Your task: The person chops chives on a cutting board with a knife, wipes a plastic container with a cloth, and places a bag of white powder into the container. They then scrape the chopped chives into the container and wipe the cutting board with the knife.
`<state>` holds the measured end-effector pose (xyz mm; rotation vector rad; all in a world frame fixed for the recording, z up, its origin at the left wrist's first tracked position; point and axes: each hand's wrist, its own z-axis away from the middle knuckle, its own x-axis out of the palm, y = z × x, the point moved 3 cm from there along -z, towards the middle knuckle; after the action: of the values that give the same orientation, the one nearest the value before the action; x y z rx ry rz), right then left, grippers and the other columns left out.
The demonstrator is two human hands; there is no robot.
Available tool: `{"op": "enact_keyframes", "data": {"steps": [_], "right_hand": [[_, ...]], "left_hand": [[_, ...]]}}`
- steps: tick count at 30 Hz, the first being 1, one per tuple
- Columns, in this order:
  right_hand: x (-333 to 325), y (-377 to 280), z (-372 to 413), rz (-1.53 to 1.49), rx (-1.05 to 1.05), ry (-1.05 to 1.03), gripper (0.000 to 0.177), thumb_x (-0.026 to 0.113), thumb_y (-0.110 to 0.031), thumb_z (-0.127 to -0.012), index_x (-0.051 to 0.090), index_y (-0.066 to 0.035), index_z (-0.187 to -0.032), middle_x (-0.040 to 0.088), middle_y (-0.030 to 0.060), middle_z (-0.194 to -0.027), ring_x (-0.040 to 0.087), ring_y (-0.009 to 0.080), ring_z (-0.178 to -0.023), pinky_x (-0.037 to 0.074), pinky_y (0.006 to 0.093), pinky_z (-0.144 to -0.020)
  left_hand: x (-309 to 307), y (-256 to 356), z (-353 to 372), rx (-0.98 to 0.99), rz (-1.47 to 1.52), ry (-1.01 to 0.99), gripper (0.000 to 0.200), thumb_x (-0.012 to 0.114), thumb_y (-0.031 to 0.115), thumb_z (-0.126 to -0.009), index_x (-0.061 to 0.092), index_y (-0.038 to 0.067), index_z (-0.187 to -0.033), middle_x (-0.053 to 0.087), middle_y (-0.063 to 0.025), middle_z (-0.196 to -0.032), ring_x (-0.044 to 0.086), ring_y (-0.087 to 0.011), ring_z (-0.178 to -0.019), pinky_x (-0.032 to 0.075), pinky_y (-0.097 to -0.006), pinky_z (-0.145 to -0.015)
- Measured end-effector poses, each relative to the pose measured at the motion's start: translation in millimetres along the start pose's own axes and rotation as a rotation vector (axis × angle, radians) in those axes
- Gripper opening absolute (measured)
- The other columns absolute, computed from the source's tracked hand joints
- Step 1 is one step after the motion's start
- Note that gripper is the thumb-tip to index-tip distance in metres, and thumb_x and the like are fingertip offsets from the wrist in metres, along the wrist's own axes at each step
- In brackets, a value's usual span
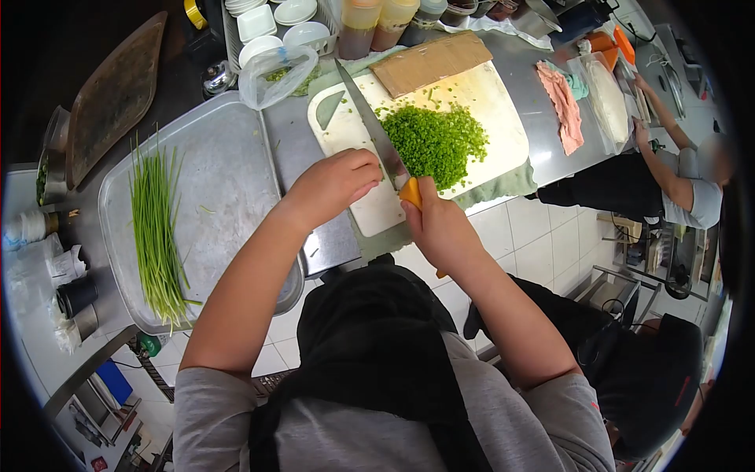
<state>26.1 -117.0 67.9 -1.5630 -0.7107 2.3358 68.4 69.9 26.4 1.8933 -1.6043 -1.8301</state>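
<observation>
My right hand (442, 228) grips the yellow handle of a kitchen knife (370, 118). Its long blade slants away to the far left across a white cutting board (503, 102). Just right of the blade lies a heap of finely chopped green chives (436, 141). My left hand (334, 182) is over the board's near left part, fingers curled together close to the blade; whatever they may hold is hidden. Farther left, a bundle of long uncut chives (153, 228) rests on a metal tray (228, 197).
A folded piece of cardboard (429, 63) lies on the board's far edge, near sauce bottles (362, 23). A clear plastic bag (275, 75) and a crate of white dishes (295, 12) stand behind. One person (676, 177) works at the right; another person (653, 377) is nearby.
</observation>
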Motion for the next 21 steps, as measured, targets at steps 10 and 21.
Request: {"op": "enact_keyframes", "data": {"steps": [10, 21], "right_hand": [[-39.8, -22.1, 20.0, 0.152, 0.063, -0.112, 0.029, 0.052, -0.023, -0.099, 0.041, 0.002, -0.109, 0.065, 0.0242, -0.068, 0.066, 0.0435, -0.066, 0.053, 0.0528, -0.058], [-22.3, -19.1, 12.7, 0.175, 0.017, -0.048, 0.027, 0.052, -0.023, -0.099, 0.042, 0.001, -0.109, 0.066, 0.0215, -0.068, 0.068, 0.0405, -0.065, 0.054, 0.0488, -0.056]], "left_hand": [[0.6, 1.3, -6.7, 0.040, -0.024, 0.054, 0.010, 0.068, 0.009, -0.084, 0.062, 0.007, -0.091, 0.058, -0.0056, -0.095, 0.060, -0.0262, -0.090, 0.052, -0.0385, -0.075], [2.8, -3.5, -11.9, 0.066, -0.024, 0.035, 0.010, 0.069, 0.010, -0.084, 0.062, 0.007, -0.090, 0.059, -0.0055, -0.093, 0.060, -0.0259, -0.091, 0.052, -0.0381, -0.077]]}}
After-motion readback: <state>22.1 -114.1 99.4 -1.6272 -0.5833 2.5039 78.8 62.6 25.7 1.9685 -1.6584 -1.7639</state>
